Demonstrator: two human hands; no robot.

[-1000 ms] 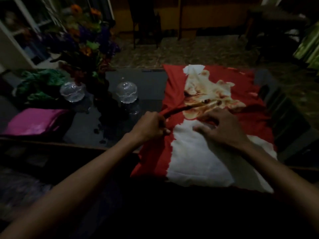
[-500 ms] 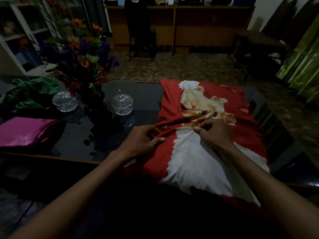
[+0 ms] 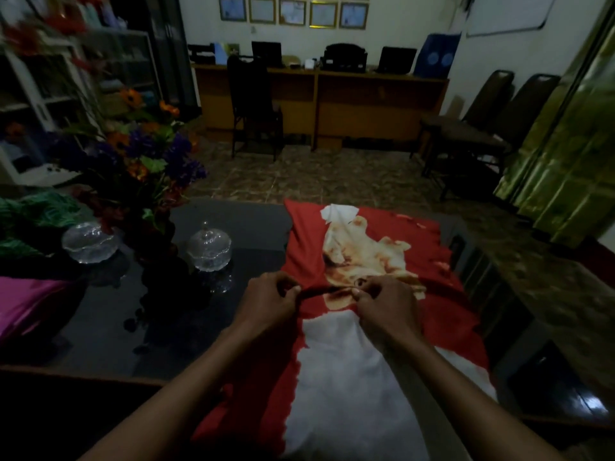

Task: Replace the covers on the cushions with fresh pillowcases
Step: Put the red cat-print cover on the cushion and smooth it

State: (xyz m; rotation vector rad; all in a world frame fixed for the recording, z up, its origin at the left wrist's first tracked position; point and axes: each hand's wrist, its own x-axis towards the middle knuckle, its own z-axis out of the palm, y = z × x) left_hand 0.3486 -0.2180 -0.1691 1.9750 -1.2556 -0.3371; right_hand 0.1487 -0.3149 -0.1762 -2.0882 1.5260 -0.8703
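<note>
Closer together now, left hand (image 3: 266,306) and right hand (image 3: 387,307) both pinch the red-and-white printed fabric cushion cover's (image 3: 349,377) dark opening seam, likely working it closed or open.

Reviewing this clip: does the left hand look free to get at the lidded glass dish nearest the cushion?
Probably not right now. The left hand is pinching a fold of the red cushion cover, as is the right hand. The way to the glass dish looks unobstructed over bare table once it lets go.
</note>
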